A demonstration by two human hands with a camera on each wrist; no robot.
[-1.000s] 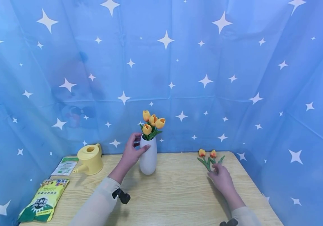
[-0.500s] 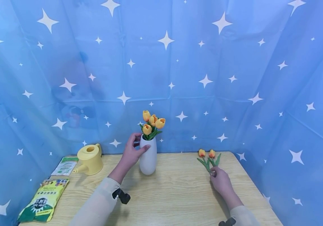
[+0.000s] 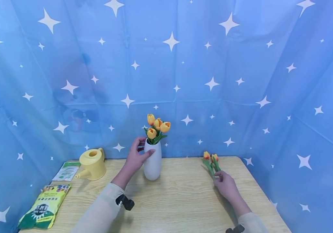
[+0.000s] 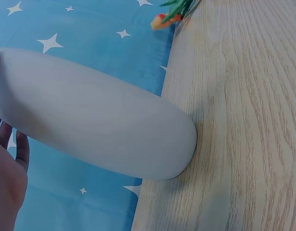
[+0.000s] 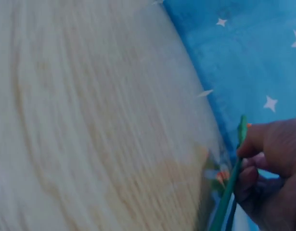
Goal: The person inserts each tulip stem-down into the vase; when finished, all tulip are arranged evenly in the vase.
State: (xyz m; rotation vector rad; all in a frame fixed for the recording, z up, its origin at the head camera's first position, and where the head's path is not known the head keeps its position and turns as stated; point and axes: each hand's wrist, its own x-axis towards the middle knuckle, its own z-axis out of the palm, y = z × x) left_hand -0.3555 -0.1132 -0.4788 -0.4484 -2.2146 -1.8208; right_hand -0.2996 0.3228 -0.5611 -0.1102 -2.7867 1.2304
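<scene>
A white vase [image 3: 152, 166] stands on the table at the middle in the head view, with several yellow-orange tulips [image 3: 158, 124] upright in it. My left hand [image 3: 135, 158] holds the vase near its top, thumb across the front. In the left wrist view the vase's smooth side [image 4: 97, 115] fills the middle. Further right, my right hand [image 3: 227, 185] pinches the green stem [image 5: 225, 199] of a red-orange tulip [image 3: 214, 157]. A second red-orange tulip [image 3: 206, 155] is close beside it; whether my fingers hold that one too, I cannot tell.
A yellow watering can [image 3: 95, 168] sits at the table's back left. Beside it lie a green-and-white packet [image 3: 67, 171] and a larger yellow-green bag [image 3: 46, 207]. The wooden table [image 3: 178, 200] ends at a blue star-patterned curtain [image 3: 166, 81].
The right hand has gathered the tulip closer to the other, and both flower heads have shifted left and slightly up in the head view. The left hand and vase have stayed in place.
</scene>
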